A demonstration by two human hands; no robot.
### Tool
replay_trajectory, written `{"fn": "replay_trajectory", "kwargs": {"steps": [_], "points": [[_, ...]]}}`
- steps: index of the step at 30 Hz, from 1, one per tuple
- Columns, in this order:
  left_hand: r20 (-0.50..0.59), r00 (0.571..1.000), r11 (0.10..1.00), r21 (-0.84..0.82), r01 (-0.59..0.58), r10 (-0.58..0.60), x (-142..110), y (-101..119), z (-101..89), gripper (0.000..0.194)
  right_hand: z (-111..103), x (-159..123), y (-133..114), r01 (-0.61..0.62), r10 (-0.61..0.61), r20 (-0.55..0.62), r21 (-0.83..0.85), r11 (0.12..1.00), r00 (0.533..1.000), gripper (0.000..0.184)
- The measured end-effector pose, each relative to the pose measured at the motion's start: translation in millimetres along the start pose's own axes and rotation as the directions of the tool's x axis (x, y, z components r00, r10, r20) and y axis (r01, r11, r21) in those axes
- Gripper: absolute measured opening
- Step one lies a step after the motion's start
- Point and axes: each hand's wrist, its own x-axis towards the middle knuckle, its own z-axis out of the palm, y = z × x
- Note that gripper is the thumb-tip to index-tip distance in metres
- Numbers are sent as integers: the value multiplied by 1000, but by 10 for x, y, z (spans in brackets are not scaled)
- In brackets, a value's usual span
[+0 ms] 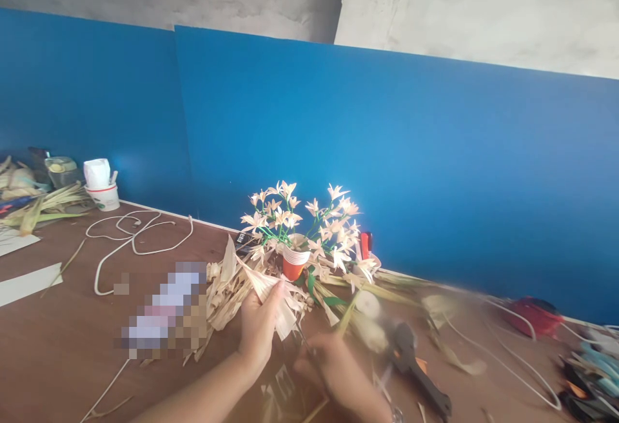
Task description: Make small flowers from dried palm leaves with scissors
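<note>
My left hand (258, 323) pinches a pale dried corn husk (265, 283) between thumb and fingers. The husk is spread out like a fan. Close by on the right, my right hand (333, 365) is smeared by motion, its fingers closed around a thin dark tool (300, 331). The tool points at the husk's lower edge; its kind is too blurred to tell. Just beyond the husk stands an orange-and-white paper cup (294, 263). Cream flowers (280, 216) on green stems spread around and above it. Loose dried husks (225, 294) lie left of the cup.
A black tool with an orange part (411, 368) lies right of my right hand. A white cable (133, 236) loops at left near a white tub (104, 196). A pixelated object (162, 310) lies left of the husks. Behind the table rises a blue panel (387, 152).
</note>
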Motion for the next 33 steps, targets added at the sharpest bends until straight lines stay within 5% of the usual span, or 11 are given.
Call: {"fn": "replay_trajectory", "kwargs": {"steps": [5,9,15,23,33], "points": [[11,1000,1000,-17,25,-25,11,-14,-2,40,-4,-18,-47,0,0,6,18,1000,1000,28],[43,998,999,20,41,-41,70,18,-8,34,-90,-44,-26,-61,47,124,116,991,991,28],[128,990,969,227,-95,67,203,100,-73,27,-205,-35,148,-75,10,217,290,954,976,28],[290,949,896,378,-235,126,285,42,-126,21,-234,-37,42,-38,5,172,192,981,985,22],[468,878,912,395,-113,-94,296,168,-99,15,-259,-37,106,-3,-24,192,138,990,981,14]]}}
